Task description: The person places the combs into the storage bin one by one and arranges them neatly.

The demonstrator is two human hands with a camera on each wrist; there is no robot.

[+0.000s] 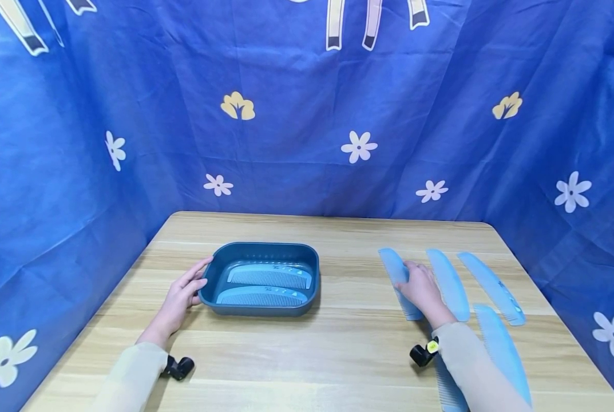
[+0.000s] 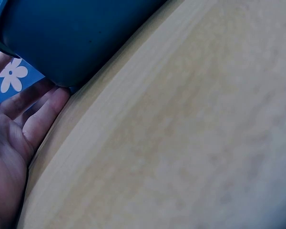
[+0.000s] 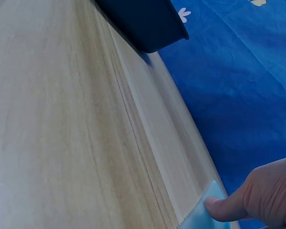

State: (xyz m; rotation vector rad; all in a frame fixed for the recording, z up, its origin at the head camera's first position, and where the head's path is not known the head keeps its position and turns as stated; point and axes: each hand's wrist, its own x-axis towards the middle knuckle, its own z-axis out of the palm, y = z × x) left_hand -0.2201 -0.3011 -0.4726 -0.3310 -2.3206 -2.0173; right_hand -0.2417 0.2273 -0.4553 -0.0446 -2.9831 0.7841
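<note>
While the left hand (image 1: 179,294) rests loosely extended fingers against the left end of a dark blue basin (image 1: 257,311) containing two combs (image 1: 268,276), the right hand (image 1: 422,288) grips a pale blue comb (image 1: 395,272) at the wooden table's (image 1: 348,360) right side, near four more combs (image 1: 494,289).

The left hand (image 2: 9,140) lies along the left edge, palm showing, fingers extended to the lower corner of a dark blue box (image 2: 81,38). Pale wood grain slants across the counter (image 2: 157,133), which fills most of the view. Between hand and box shows blue cloth (image 2: 32,75) with a white flower (image 2: 20,71).
</note>
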